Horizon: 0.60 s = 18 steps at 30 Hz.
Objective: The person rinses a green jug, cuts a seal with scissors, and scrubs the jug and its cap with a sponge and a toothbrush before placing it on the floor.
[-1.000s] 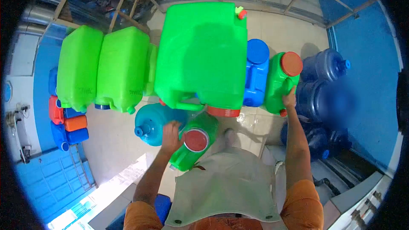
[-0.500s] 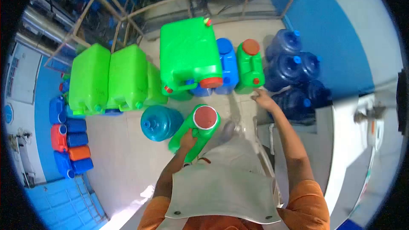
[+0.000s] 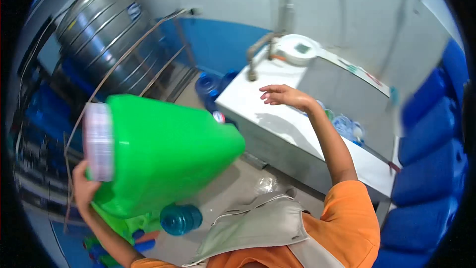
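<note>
Head view is showing a pale floor (image 3: 223, 191) running beneath a white counter (image 3: 235, 94), with a blue band (image 3: 223, 44) lining the lower wall beyond. On the counter, a pipe-like tap (image 3: 257, 57) is standing beside a round white tub (image 3: 295, 49), which is holding something small and dark green. Farther along, clear and blue round pieces (image 3: 343, 125) are lying together by a grey panel (image 3: 347, 87); what they are is too small to tell. A ribbed metal tank (image 3: 101, 39) is rising at the far left behind thin bars (image 3: 121, 62).

The left hand (image 3: 85, 186) is gripping the large green jug (image 3: 168, 154) near its wide pale cap (image 3: 98, 141), and the jug is tilting sideways above the floor, left of the counter. Its contents are not showing. The right hand (image 3: 287, 97) is hovering over the counter, holding nothing, its fingers spreading loosely.

Below the jug, a teal bottle (image 3: 181, 219) is resting on the floor near light green containers (image 3: 121, 223). Dark blue bottles (image 3: 208, 87) are standing beyond the counter's near end, and blue containers (image 3: 429, 173) are forming a row at the right.
</note>
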Each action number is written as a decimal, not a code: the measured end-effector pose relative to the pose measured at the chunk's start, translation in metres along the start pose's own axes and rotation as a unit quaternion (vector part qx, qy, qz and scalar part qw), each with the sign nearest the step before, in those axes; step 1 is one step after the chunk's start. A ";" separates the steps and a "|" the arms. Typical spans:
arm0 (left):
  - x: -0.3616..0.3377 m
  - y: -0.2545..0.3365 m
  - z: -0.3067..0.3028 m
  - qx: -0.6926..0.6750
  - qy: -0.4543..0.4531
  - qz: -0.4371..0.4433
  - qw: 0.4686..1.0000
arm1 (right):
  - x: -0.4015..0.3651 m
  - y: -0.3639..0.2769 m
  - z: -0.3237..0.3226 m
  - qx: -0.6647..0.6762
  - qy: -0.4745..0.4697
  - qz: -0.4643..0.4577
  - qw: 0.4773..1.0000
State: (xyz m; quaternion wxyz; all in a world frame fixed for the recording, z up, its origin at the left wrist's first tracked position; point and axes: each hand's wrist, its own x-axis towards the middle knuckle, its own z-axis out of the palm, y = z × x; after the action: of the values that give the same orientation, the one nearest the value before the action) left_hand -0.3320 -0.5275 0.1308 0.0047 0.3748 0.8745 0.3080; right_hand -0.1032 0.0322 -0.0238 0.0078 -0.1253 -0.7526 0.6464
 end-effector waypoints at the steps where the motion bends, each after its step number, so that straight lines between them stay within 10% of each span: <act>1: 0.002 -0.006 -0.014 -0.107 0.079 -0.057 0.989 | -0.031 0.002 -0.025 -0.007 0.058 0.016 0.998; 8: 0.159 0.128 0.047 -0.184 0.139 0.139 0.963 | -0.242 0.052 -0.172 0.028 0.295 0.020 0.955; 10: 0.202 0.224 0.134 -0.044 0.106 0.298 0.948 | -0.300 0.065 -0.195 0.092 0.386 -0.026 0.917; 11: 0.167 0.343 0.194 -0.252 -0.009 0.379 0.890 | -0.327 0.071 -0.204 0.096 0.453 -0.023 0.886; 12: 0.166 0.420 0.261 -0.085 0.018 0.461 0.883 | -0.360 0.082 -0.216 0.100 0.521 -0.012 0.847; 18: 0.185 0.508 0.527 -0.005 -0.132 0.494 0.859 | -0.400 0.107 -0.226 0.070 0.719 -0.075 0.687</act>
State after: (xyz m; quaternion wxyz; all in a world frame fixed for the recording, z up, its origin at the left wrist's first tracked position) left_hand -0.0070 0.1455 0.0205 -0.0308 0.7948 0.5639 0.2223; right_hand 0.3426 0.1863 -0.0304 0.6038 -0.4945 -0.4754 0.4061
